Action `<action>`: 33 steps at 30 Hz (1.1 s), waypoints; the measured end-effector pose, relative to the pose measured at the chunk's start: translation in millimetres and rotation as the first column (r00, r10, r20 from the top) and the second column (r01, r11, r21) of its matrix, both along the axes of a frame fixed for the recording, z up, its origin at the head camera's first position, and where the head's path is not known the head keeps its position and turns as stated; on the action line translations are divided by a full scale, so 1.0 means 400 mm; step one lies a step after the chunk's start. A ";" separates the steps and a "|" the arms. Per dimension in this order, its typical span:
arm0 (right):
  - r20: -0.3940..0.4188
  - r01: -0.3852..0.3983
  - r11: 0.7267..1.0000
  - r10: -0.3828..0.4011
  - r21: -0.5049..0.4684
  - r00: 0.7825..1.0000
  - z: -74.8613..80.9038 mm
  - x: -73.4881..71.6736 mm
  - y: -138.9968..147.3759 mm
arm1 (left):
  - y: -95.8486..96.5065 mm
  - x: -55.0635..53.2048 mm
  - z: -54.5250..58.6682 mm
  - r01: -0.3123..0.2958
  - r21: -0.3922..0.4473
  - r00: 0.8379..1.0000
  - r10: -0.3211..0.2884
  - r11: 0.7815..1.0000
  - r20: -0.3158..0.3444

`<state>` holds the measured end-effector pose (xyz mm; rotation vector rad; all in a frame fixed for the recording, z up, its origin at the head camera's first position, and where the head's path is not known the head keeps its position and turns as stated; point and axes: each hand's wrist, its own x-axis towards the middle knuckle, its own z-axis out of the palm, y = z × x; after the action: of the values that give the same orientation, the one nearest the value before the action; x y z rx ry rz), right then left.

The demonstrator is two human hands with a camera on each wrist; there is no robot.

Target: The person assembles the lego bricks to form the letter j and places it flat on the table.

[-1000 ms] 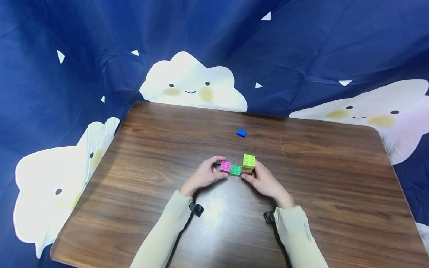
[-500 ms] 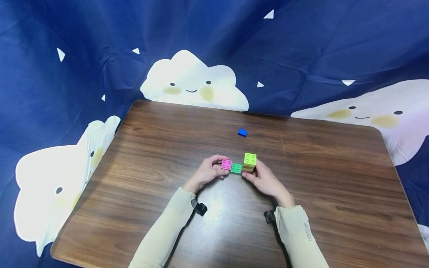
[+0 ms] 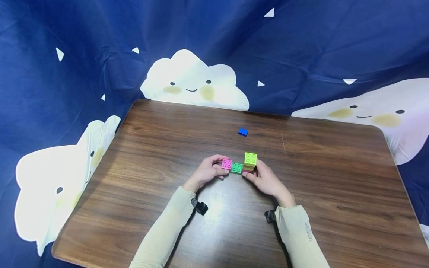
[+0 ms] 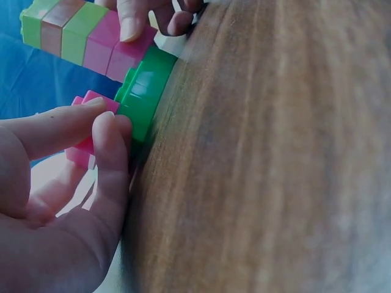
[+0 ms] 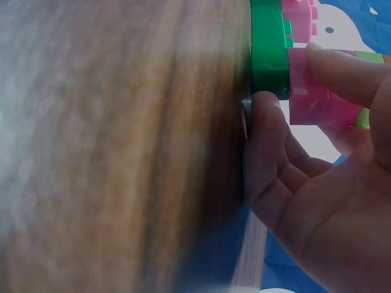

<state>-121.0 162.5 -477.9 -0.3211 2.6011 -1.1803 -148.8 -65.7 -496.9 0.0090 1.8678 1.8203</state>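
A long green brick (image 3: 237, 168) lies on the table, bridging both hands. On its left end sits a pink brick (image 3: 226, 164), pinched between the thumb and fingers of my left hand (image 3: 205, 174). A tower topped by a lime brick (image 3: 250, 159) rises from the green brick's right end. Its layers show in the left wrist view: pink bricks (image 4: 116, 49) at the bottom, then lime, orange-brown and lime. My right hand (image 3: 267, 182) grips the tower low down, thumb on the pink part, with a fingertip near the green brick's end in the right wrist view.
A small blue brick (image 3: 242, 132) lies alone beyond the hands, toward the far edge. The brown wooden table (image 3: 335, 178) has rounded corners. Behind it hangs a dark blue curtain (image 3: 285, 41) printed with white clouds.
My left thumb and fingers have closed onto the pink brick, and the left wrist has moved slightly right. My right hand keeps its grip on the tower. The blue brick stays put.
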 end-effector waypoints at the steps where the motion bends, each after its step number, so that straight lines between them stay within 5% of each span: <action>1: 0.001 0.001 1.000 -0.001 0.001 1.000 0.000 0.000 0.001 | 0.000 0.000 0.000 0.002 -0.001 1.000 -0.002 1.000 0.000; 21: 0.070 0.036 0.998 -0.033 -0.044 0.997 0.002 0.007 0.020 | -0.003 -0.008 0.003 0.008 0.008 0.999 -0.009 1.000 0.039; 33: 0.022 0.058 0.997 -0.057 -0.060 0.998 -0.004 0.015 0.025 | -0.003 -0.006 0.005 0.011 0.024 0.999 -0.012 1.000 0.036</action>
<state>-114.9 172.4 -479.6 -0.2468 2.5770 -1.2768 -151.4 -66.8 -494.8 -0.0048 1.8173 1.8235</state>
